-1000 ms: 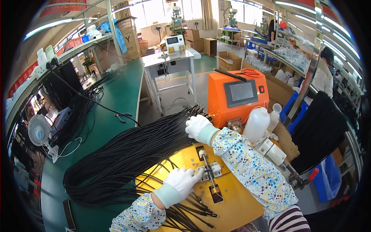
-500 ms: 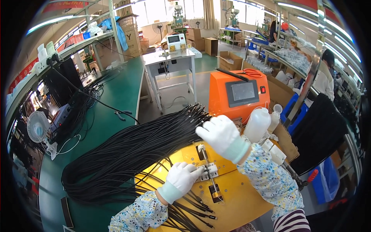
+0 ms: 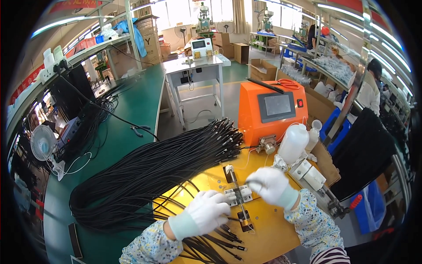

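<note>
My left hand (image 3: 205,214), in a white glove, is closed with its fingertips beside the small metal clamp fixture (image 3: 238,195) on the yellow machine top (image 3: 268,224). What those fingers hold, if anything, is hidden. On the fixture's other side, my gloved right hand (image 3: 273,186) is closed in a pinch, slightly blurred; a short dark piece shows at its fingertips, too unclear to name. A thick bundle of black cables (image 3: 145,171) lies to the left, its connector ends (image 3: 226,138) gathered beyond the fixture. More cable ends (image 3: 228,242) fan out below my left hand.
An orange control box (image 3: 273,112) with a screen stands behind the yellow top. White plastic bottles (image 3: 293,143) and a metal cylinder (image 3: 307,173) are at the right. Pliers (image 3: 140,130) and a small fan (image 3: 43,143) rest on the green table (image 3: 132,110).
My right hand has come down from beside the connector ends to the right side of the fixture. My left hand has shifted slightly lower, staying near the fixture.
</note>
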Action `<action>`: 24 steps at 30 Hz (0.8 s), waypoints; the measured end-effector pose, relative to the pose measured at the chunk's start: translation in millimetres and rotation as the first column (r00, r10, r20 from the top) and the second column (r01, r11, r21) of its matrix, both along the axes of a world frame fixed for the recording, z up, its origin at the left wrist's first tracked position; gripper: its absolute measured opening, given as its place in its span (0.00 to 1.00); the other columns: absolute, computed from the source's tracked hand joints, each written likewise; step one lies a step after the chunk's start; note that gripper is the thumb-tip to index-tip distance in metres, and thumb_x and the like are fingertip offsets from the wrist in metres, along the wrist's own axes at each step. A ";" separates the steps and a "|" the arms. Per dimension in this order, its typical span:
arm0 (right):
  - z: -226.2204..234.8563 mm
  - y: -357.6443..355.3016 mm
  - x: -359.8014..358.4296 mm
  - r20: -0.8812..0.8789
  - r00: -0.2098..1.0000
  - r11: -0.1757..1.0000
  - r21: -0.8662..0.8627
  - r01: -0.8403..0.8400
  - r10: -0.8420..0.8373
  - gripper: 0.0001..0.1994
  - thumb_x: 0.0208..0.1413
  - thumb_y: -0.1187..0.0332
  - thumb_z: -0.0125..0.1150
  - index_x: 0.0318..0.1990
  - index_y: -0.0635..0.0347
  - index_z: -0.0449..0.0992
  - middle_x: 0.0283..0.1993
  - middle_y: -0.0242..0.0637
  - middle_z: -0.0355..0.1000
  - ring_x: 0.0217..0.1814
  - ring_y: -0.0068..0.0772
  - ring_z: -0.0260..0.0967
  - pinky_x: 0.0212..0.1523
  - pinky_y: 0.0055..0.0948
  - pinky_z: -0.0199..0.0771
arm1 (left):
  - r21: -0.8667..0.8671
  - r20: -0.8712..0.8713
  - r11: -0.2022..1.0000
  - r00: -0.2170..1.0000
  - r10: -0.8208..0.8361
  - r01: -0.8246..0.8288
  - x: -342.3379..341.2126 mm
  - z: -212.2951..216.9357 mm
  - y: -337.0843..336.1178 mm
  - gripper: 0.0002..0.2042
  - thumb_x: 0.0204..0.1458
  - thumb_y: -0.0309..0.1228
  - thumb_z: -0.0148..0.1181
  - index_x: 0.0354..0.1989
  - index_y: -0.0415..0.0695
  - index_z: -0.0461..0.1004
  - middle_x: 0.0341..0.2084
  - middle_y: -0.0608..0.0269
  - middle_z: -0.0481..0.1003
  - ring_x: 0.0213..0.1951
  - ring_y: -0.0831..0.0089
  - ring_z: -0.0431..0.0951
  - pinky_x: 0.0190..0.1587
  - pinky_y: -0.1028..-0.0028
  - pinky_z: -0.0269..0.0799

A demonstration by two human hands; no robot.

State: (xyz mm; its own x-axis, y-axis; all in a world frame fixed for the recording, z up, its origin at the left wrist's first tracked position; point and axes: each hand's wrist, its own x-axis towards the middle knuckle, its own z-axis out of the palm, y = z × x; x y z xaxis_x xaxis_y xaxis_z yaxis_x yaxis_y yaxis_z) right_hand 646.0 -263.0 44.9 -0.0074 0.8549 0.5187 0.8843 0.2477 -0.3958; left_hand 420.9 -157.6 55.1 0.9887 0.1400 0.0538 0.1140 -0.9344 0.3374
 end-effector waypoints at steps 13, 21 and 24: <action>-12.7 -8.2 -24.0 -0.241 0.937 0.932 -0.198 -0.303 0.253 0.06 0.51 0.69 0.61 0.35 0.60 0.76 0.32 0.40 0.73 0.36 0.46 0.71 0.38 0.39 0.71 | -0.152 0.316 0.982 0.936 0.158 -0.115 8.3 -35.4 -11.5 0.08 0.50 0.28 0.61 0.38 0.44 0.72 0.29 0.59 0.74 0.33 0.59 0.76 0.38 0.65 0.71; -12.4 -10.5 -34.2 -0.069 0.959 0.946 -0.156 -0.283 0.276 0.06 0.51 0.69 0.61 0.35 0.59 0.76 0.33 0.39 0.73 0.37 0.46 0.71 0.39 0.38 0.71 | -0.124 0.405 0.986 0.901 0.156 -0.115 7.8 -35.1 -22.4 0.07 0.50 0.25 0.60 0.37 0.42 0.73 0.27 0.56 0.73 0.31 0.57 0.75 0.35 0.65 0.72; -16.2 -7.4 -30.0 -0.189 0.950 0.957 -0.106 -0.270 0.248 0.05 0.51 0.69 0.61 0.35 0.58 0.76 0.32 0.38 0.73 0.36 0.44 0.70 0.39 0.37 0.70 | -0.163 0.358 0.974 0.910 0.209 -0.159 8.7 -32.6 -20.7 0.08 0.50 0.25 0.60 0.39 0.43 0.73 0.27 0.57 0.73 0.31 0.57 0.75 0.35 0.65 0.72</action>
